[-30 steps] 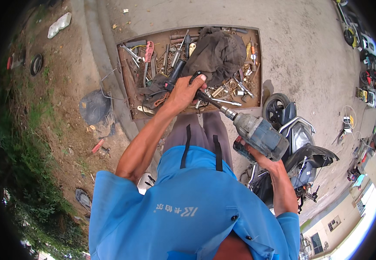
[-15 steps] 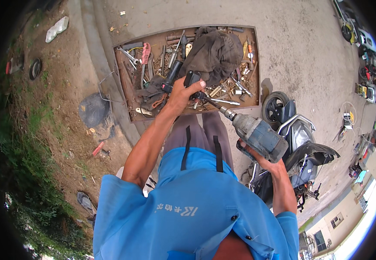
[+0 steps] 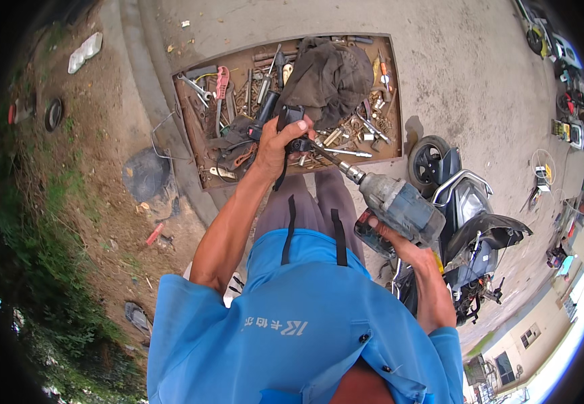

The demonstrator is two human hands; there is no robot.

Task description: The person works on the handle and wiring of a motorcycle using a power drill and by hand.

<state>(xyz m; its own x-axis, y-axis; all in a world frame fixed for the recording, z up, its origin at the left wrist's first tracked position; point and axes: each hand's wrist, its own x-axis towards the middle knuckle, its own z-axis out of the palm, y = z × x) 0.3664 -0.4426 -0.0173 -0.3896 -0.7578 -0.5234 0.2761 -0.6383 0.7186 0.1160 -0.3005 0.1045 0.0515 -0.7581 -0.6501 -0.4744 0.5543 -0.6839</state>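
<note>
Left hand [image 3: 280, 143]: curled tight around a black part [image 3: 290, 116], over the near side of the tool tray [image 3: 402, 128].
Right hand [image 3: 403, 244]: wrapped around the handle of a big power tool [image 3: 405, 207], just outside the near right corner of the tool tray.
Long rod [image 3: 334, 159]: sticking out of the power tool, aimed at the black part over the near side of the tool tray; cannot tell if touching.
Just changed: black part turned a little, with more of its blocky top showing; dark strip [image 3: 280, 175] plainer now, hanging by the near edge of the tool tray.
Meaning: probably a loose part, being shifted in the left hand, with the power tool kept close.
Dark cloth [image 3: 325, 77]: heaped inside the tool tray, toward the far side.
Motorbike [image 3: 468, 202]: to the right of the tool tray.
</note>
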